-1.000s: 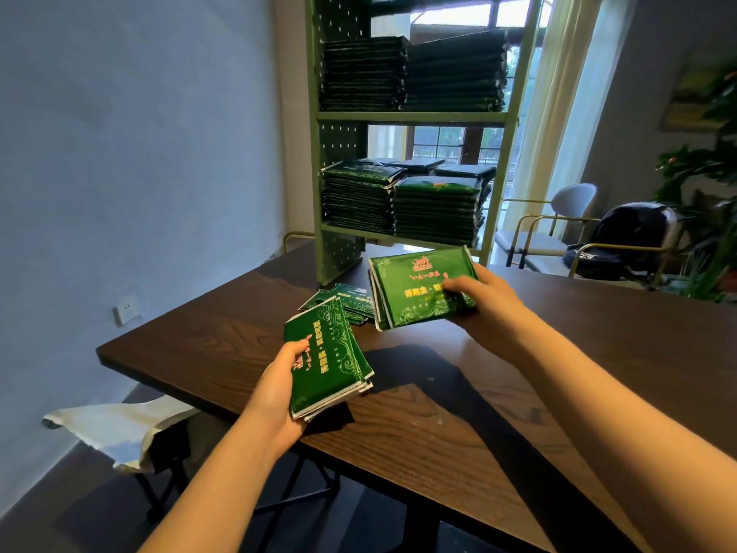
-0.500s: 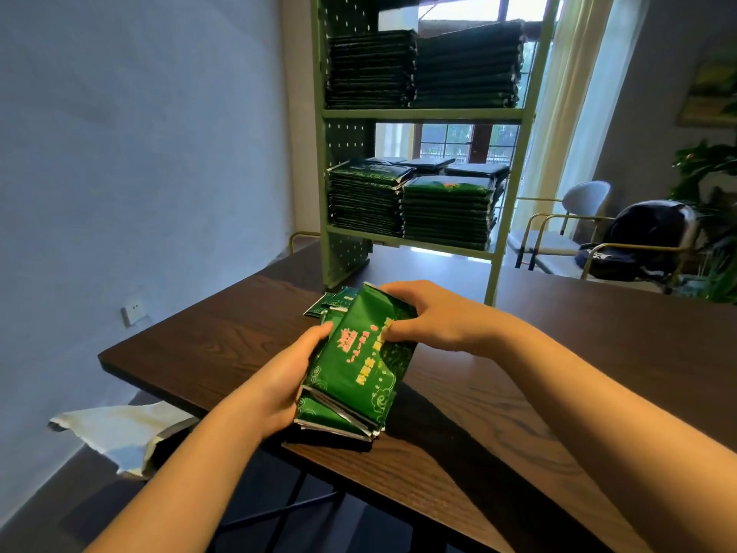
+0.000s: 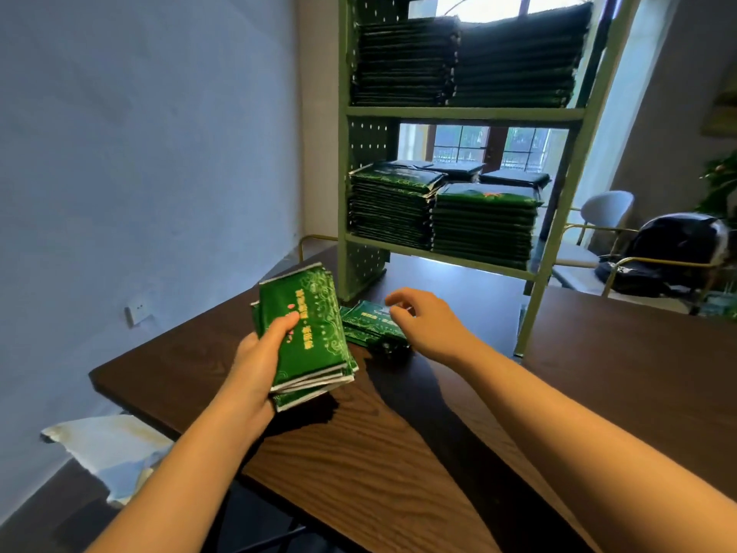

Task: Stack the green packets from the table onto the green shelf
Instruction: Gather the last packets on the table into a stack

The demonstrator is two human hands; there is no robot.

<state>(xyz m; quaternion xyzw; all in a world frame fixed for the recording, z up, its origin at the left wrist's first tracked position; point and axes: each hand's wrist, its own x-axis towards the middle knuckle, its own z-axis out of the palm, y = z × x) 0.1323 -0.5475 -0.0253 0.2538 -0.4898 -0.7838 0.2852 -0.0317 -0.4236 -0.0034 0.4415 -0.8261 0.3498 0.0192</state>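
No wording can be read. Yellow and red characters are printed on the face of the bundle of packets (image 3: 309, 345) gripped in the left hand (image 3: 257, 359), but they are too blurred to be made out. Pale lettering on the loose packets (image 3: 369, 319) toward the far edge of the table (image 3: 399, 453) is equally illegible.

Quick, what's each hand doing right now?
Left hand: holding a bundle of green packets.
Right hand: open, holding nothing, above the loose packets on the table.
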